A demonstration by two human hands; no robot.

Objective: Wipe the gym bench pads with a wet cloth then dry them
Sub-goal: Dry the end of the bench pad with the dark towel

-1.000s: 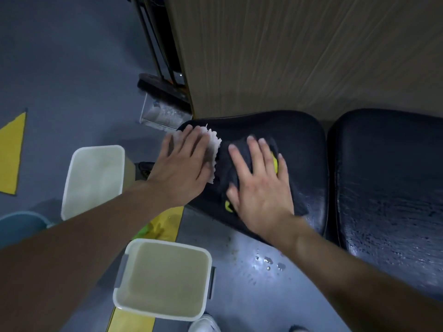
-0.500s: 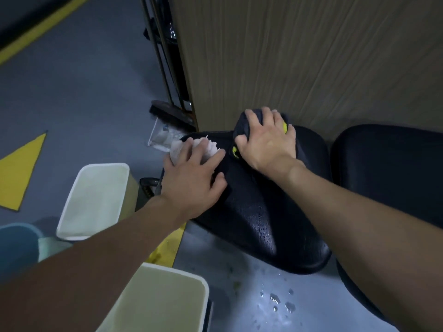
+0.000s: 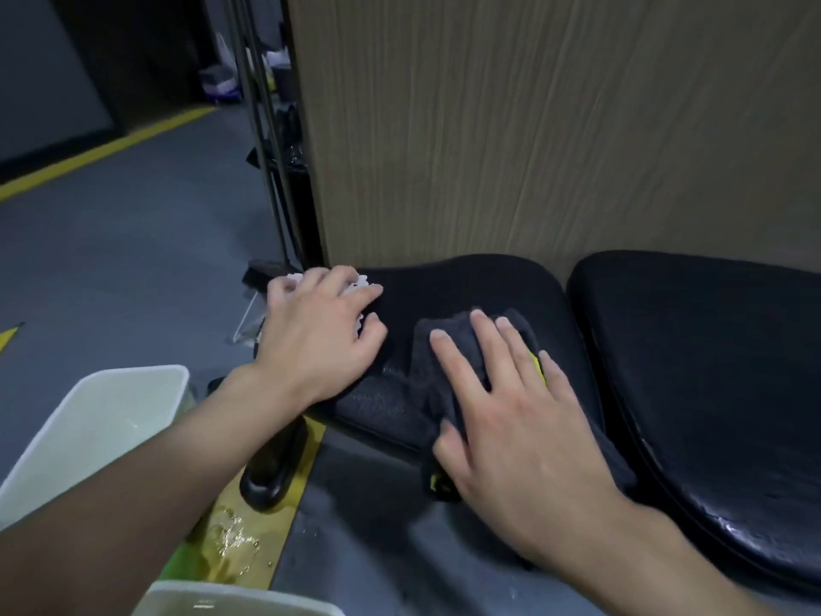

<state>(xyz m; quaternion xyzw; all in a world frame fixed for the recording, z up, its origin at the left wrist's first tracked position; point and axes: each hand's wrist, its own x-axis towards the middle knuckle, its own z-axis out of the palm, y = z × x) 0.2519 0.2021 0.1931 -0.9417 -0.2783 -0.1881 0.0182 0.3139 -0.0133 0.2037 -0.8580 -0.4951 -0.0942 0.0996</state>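
black pad [image 3: 466, 286]; dark cloth [image 3: 448, 344], white cloth [image 3: 362, 286]

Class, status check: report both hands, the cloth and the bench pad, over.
Right hand flat on dark cloth on small pad. Left hand flat on white paper at pad's corner. Nothing in the way.

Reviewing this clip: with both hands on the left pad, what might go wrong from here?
1. Water lies on the floor beside the bench foot; a step there may slip.
2. The dark cloth under the right hand hangs over the front edge of the pad and might drop to the floor.
3. The white cloth under the left hand sits at the pad's end; it may get damp or slide off.
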